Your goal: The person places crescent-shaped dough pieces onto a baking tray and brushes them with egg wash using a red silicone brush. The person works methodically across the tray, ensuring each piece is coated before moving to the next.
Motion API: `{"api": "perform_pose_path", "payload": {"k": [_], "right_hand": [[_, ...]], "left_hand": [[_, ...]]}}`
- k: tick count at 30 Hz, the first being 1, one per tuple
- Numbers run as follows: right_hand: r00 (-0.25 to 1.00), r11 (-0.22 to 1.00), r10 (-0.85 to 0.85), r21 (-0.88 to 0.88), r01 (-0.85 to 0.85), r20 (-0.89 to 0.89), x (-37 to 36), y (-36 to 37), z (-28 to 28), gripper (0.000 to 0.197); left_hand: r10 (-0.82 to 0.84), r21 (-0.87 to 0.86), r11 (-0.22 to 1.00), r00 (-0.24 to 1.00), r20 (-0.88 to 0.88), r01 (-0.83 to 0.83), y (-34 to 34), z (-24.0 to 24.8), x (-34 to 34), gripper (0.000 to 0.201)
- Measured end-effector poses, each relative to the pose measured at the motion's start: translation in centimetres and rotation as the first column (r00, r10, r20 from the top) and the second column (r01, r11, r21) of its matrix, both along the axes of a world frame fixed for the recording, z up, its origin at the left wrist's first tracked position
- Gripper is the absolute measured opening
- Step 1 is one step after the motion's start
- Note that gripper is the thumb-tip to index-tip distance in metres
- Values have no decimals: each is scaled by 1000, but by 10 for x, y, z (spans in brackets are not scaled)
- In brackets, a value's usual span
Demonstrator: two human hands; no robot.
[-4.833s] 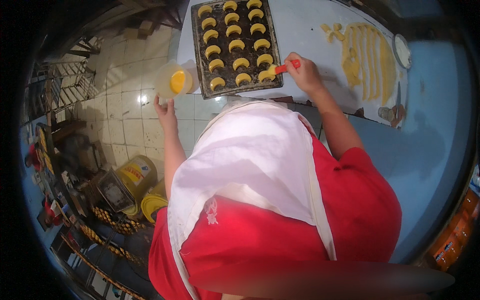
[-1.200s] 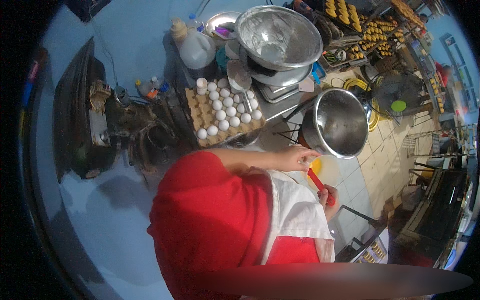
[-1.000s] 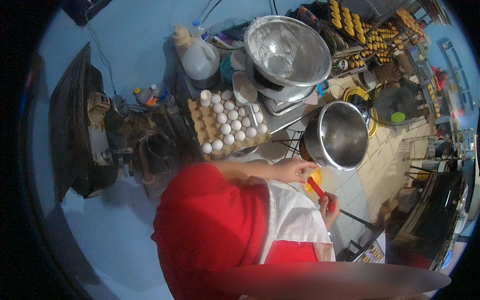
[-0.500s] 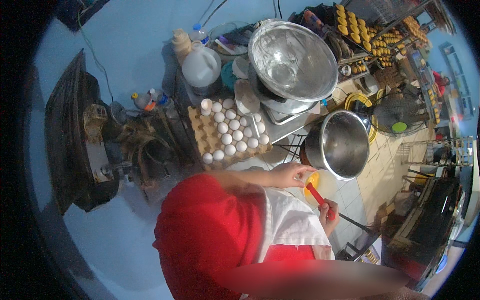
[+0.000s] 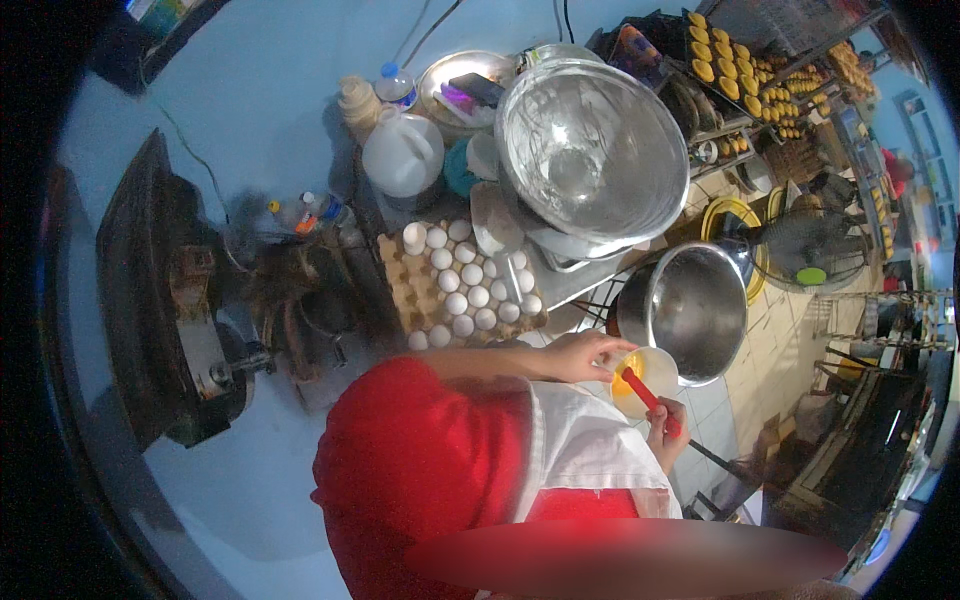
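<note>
My left hand [image 5: 588, 357] grips the rim of a whitish, partly see-through container [image 5: 657, 372] from its left side. Inside lies a bright yellow mix [image 5: 629, 364] that looks like egg. My right hand [image 5: 668, 434] is closed around a red-handled utensil [image 5: 650, 398], whose far end dips into the yellow; that end is hidden, so its exact kind is unclear. Just beyond my left forearm sits a cardboard egg tray [image 5: 408, 292] with several white eggs [image 5: 456, 303] and some bare hollows. A metal scoop [image 5: 495, 225] rests across the eggs.
Past the container stands a deep steel pot [image 5: 700, 310]. A large steel bowl [image 5: 590, 150] rests on the worktop beside a white jug [image 5: 403, 155]. Dark machinery [image 5: 190, 300] is at left, a floor fan [image 5: 810, 250] at right. Trays of yellow pastries [image 5: 722, 60] fill the far right.
The whole view has shifted slightly, so the surroundings sit a little lower. Both hands keep their holds, and the red-handled utensil stays in the container.
</note>
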State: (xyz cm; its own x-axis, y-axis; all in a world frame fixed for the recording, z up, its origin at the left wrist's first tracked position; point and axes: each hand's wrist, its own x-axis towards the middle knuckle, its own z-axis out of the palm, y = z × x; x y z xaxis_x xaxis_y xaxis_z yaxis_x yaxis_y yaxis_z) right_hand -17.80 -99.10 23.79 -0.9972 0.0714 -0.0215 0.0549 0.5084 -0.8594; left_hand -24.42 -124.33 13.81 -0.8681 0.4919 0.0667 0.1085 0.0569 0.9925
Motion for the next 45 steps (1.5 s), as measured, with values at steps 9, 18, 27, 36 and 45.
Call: {"api": "perform_pose_path", "payload": {"k": [9,18,27,36,45], "right_hand": [[997,984,20,178,-32,73,-43,-30,14,30],[998,975,8,221,-23,69,-60,-44,18,27],[991,976,-45,215,17,129,-55,-45,18,20],[993,946,-82,322,50,86,-24,-16,17,12],[962,936,-244,228,268,-126,80,76,40,16]], "left_hand": [[-65,20,998,997,43,64,-25,0,-48,73],[-99,32,995,992,77,96,-32,-1,-68,76],[-135,-16,991,989,51,136,-27,-3,-68,75],[-193,-86,978,981,-12,192,4,1,-51,75],[-432,-192,879,900,67,436,109,2,-16,69]]}}
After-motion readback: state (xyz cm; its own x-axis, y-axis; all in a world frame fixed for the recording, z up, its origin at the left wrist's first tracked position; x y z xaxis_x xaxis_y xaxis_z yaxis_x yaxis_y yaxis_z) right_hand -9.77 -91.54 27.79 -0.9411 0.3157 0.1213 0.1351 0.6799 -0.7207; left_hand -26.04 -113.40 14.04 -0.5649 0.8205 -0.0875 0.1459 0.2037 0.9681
